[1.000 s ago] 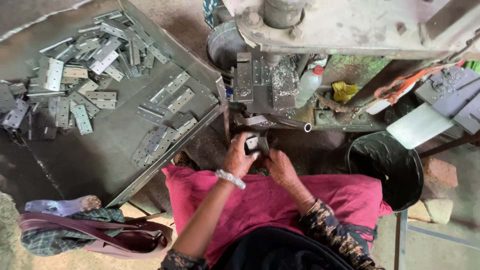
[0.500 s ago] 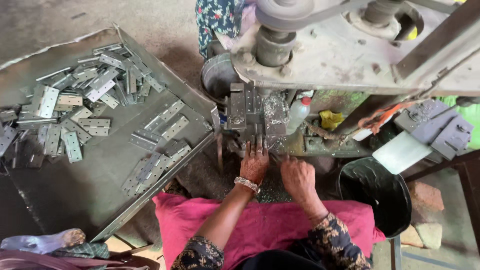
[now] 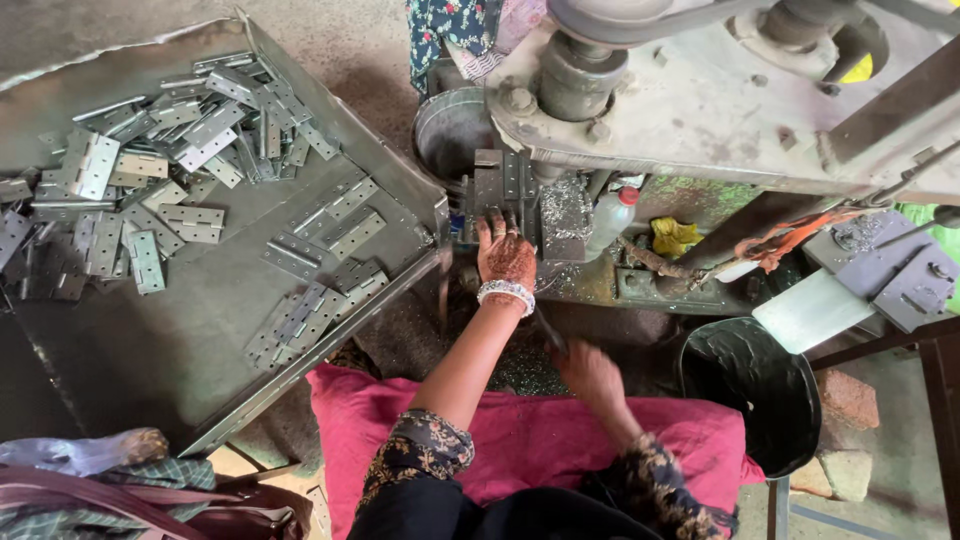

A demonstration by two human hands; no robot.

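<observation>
Hands at our press.
Our left hand (image 3: 505, 252) lies with spread fingers on the upright fixture block (image 3: 497, 190); our right hand (image 3: 590, 372), blurred, grip unclear.

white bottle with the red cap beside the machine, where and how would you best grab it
Probably around its white body, below the red cap: the white bottle leans among metal shavings with the machine overhead, so come from the front, the person's side, since only that side looks open.
</observation>
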